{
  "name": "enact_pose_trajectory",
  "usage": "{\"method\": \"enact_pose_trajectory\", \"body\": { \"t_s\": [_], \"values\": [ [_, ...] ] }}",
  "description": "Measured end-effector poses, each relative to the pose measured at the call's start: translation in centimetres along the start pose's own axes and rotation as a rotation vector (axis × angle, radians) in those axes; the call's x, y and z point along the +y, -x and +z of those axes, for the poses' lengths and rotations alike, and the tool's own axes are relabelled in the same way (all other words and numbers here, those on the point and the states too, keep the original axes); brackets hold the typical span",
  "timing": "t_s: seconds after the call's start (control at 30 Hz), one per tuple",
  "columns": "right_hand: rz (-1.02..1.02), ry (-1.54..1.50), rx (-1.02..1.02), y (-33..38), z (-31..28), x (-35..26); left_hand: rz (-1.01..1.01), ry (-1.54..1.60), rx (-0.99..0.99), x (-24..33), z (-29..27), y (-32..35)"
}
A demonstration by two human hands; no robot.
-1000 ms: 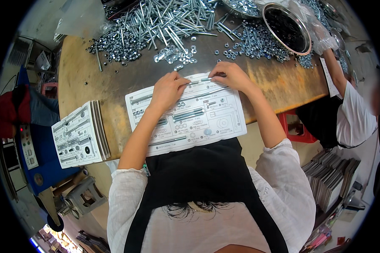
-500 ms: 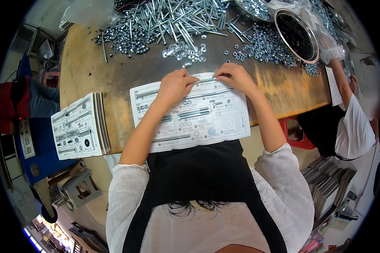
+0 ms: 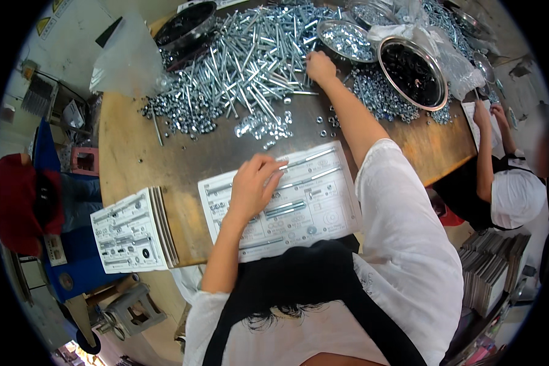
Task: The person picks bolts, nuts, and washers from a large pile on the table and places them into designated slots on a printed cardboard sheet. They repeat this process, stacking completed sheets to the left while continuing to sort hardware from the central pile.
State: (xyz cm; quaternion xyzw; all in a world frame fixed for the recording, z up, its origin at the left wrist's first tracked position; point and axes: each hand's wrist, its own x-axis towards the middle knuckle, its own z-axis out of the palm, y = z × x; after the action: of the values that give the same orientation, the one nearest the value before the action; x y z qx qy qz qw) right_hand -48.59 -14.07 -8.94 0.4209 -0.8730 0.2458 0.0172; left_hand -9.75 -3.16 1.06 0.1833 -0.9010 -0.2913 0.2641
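A printed white sheet [image 3: 311, 207] lies on the wooden table [image 3: 140, 158] in front of me, with a few long bolts laid on it. My left hand [image 3: 253, 183] rests on the sheet's upper left part, fingers curled onto the paper. My right hand [image 3: 320, 66] is stretched far forward into the big pile of long silver bolts [image 3: 256, 55], fingers down among them; whether it grips one is hidden. Small loose nuts [image 3: 259, 125] lie between pile and sheet.
A stack of the same printed sheets [image 3: 131, 232] sits at the table's left edge. Round metal bowls [image 3: 412, 70] of dark and silver parts stand at the far right, plastic bags beside them. Another person's hands [image 3: 491, 113] work at the right end of the table.
My right hand left the sheet and reached forward into the bolt pile. The left hand stayed on the sheet. The view tilted forward, closer to the table.
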Motion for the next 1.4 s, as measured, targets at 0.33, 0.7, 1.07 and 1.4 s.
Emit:
{"method": "enact_pose_trajectory", "body": {
  "t_s": [0.33,0.7,1.07,1.4],
  "values": [
    [0.005,-0.244,-0.235,-2.3,-0.7,2.5,-0.265,0.163,0.092,-1.1,-1.5,4.1],
    [-0.269,0.059,-0.460,-0.5,-3.5,-2.2,-0.099,0.167,0.006,0.9,0.9,2.4],
    [0.301,-0.553,-0.671,0.1,-0.8,-2.0,-0.116,0.157,-0.064,1.9,0.7,3.9],
    [0.199,-0.864,-0.400,18.9,-9.5,-6.9,-0.300,0.251,0.123,0.6,1.5,1.0]
  ]
}}
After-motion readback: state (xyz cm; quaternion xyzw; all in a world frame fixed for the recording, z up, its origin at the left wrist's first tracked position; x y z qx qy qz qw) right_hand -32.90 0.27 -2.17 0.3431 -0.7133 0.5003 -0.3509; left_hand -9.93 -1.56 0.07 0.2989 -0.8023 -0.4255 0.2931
